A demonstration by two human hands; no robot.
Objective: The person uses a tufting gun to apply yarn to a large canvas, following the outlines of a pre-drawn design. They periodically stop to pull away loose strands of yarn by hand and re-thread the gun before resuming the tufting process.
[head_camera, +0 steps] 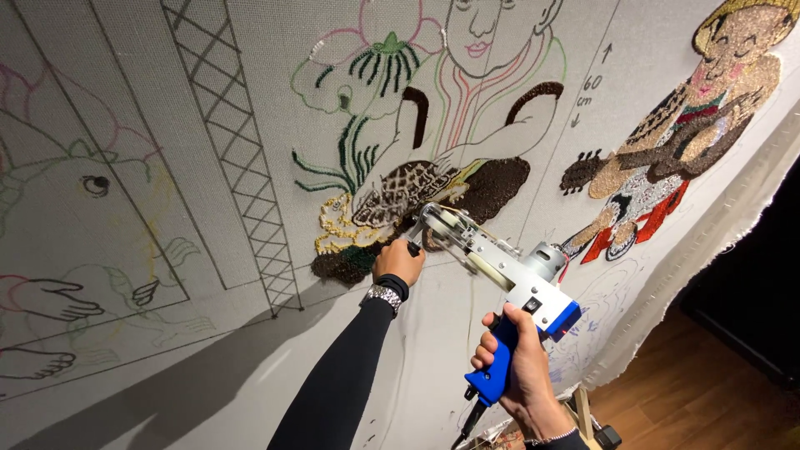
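Blue grip: right hand [518,367] is wrapped closed around the tufting gun [500,275] handle, low and right of the dark brown tufted patch [492,185].
Front handle: left hand [398,261] clenched on it, just below that patch.
Gun nose: pressed against the grey tufting cloth [208,108] at the patch's lower edge.
Wrist: metal watch [384,295] over a black sleeve [342,375].
Floor: wood [700,392], lower right of the cloth.

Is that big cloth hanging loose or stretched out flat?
Stretched flat. The cloth shows no folds or sag where the tufting gun meets it, and its drawn lines run straight. Only the frayed right edge hangs free.
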